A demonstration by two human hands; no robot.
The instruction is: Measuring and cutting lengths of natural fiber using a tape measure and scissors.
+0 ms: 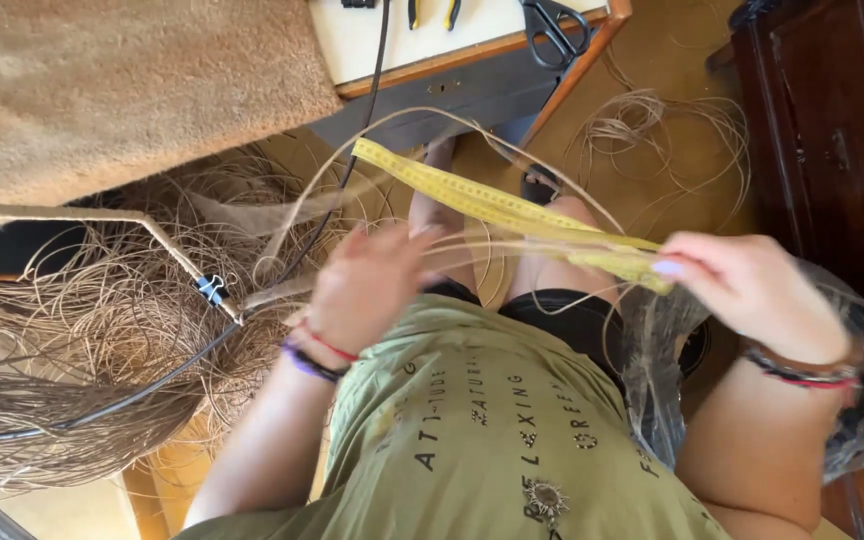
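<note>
Heaps of pale cane strands [82,330] fill the floor on the left, piled loose beside a tan blanket [122,80] and a low table [472,75] whose top carries black scissors [555,28] and yellow-handled pliers [434,12]. More loose coils [652,140] lie near a dark wooden cabinet [832,130] on the right. A cane-wrapped frame [102,222] angles across the pile, with a small binder clip [211,290] gripping its corner, probably to keep the wrapping from slipping loose.

Across the lap, a yellow measuring tape [482,200] runs from near the table edge down to the right hand [752,290], whose fingers pinch its end together with a few thin strands, holding both taut. A clear plastic bag [672,370] hangs around that forearm. The left hand [367,285] is blurred, fingers apparently spread and sliding along the strands; whether it grips any, I cannot tell. A black cable [142,385] crosses the pile.
</note>
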